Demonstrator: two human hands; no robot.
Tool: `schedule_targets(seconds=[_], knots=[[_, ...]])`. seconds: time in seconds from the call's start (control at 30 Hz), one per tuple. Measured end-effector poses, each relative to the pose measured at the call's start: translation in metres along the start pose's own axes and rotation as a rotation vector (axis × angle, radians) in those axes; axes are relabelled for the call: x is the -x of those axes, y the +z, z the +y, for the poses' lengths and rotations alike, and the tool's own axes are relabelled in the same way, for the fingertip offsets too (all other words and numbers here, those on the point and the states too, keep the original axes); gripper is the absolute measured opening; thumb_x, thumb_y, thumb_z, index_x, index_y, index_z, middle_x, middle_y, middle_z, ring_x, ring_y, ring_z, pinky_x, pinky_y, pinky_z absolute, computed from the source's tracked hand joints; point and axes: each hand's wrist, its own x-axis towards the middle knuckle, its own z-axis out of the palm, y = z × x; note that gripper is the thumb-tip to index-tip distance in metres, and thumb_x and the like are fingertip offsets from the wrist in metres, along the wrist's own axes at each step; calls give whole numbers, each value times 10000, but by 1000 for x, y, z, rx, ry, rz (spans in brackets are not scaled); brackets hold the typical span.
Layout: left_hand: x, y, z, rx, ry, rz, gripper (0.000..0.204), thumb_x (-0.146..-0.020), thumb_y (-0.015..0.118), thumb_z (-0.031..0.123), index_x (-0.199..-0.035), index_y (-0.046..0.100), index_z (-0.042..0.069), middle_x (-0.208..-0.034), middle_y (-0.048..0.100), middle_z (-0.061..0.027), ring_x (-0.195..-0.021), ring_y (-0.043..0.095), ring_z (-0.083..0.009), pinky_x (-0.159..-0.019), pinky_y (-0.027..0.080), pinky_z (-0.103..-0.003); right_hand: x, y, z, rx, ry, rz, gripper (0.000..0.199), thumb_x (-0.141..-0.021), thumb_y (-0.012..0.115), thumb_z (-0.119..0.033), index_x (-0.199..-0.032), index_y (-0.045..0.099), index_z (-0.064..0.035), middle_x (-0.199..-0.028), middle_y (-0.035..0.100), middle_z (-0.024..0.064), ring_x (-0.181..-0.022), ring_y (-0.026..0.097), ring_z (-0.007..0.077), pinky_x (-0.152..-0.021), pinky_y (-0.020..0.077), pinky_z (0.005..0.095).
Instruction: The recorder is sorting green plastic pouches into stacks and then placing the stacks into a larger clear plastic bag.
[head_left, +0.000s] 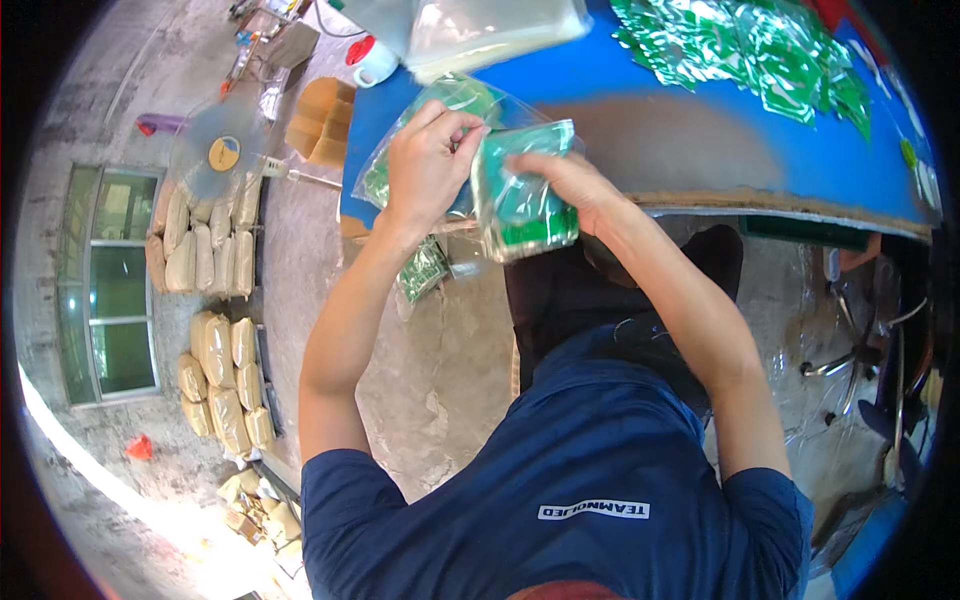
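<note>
My left hand (428,165) is closed in a pinch at the upper left edge of a green foil packet (540,232), over a see-through plastic bag (382,160). Exactly which edge it pinches is hidden by the fingers. On the packet's right side lies my right hand (582,190), gripping it with the fingers bent over its face, slightly blurred. The packet tilts at the table's near edge, its lower end toward my lap. More green packaging shows through the bag beneath my left hand. A smaller green packet (424,268) hangs or lies below the edge, partly hidden by my left forearm.
A blue table (590,75) carries a stack of see-through bags (495,30), a pile of green packets (755,55) and a red-lidded white mug (372,62). Left are a fan (222,153), a cardboard box (322,120) and filled tan sacks (228,370). A chair base (845,365) stands right.
</note>
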Motion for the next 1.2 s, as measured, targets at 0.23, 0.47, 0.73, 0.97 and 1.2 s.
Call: schedule_targets(seconds=[0.23, 0.47, 0.73, 0.97, 1.2], knots=[[-23, 23, 39, 101, 42, -4, 89, -796, 769, 67, -857, 731, 15, -699, 562, -50, -598, 543, -119, -555, 449, -264, -3, 9, -24, 158, -92, -106, 438, -911, 623, -346, -1244, 611, -61, -1210, 630, 100, -1096, 612, 168, -902, 503, 356], [-44, 17, 63, 165, 70, 93, 93, -754, 789, 44, -811, 719, 22, -698, 560, -55, -597, 545, -141, -543, 446, -283, -25, 28, -52, 531, -287, -231, 543, -973, 451, -531, -1329, 574, -140, -1352, 563, 86, -1292, 477, 193, -1057, 376, 399], [-41, 40, 47, 390, -88, 180, 71, -815, 774, 43, -834, 714, 12, -727, 611, -1, -620, 514, -44, -527, 413, -214, 16, 23, 6, -588, -230, -145, 839, -941, 170, -759, -1498, 351, -158, -1479, 450, 66, -1316, 480, 232, -1048, 428, 474], [-32, 66, 83, 441, -20, 83, 372, -771, 792, 128, -1109, 660, 44, -908, 662, -76, -804, 644, -163, -700, 526, -316, -16, -51, 12, -379, -398, -254, 430, -1014, 510, -397, -1330, 492, -106, -1336, 550, 56, -1181, 570, 191, -995, 477, 399], [4, 26, -103, 625, -757, -380, 724, -924, 619, 536, -1381, 514, -15, -1341, 553, -159, -1256, 500, -221, -1046, 379, -347, 11, -5, -45, -307, 3, 12, 327, -976, 598, -254, -1240, 584, -62, -1162, 658, 86, -1052, 636, 234, -995, 480, 430]])
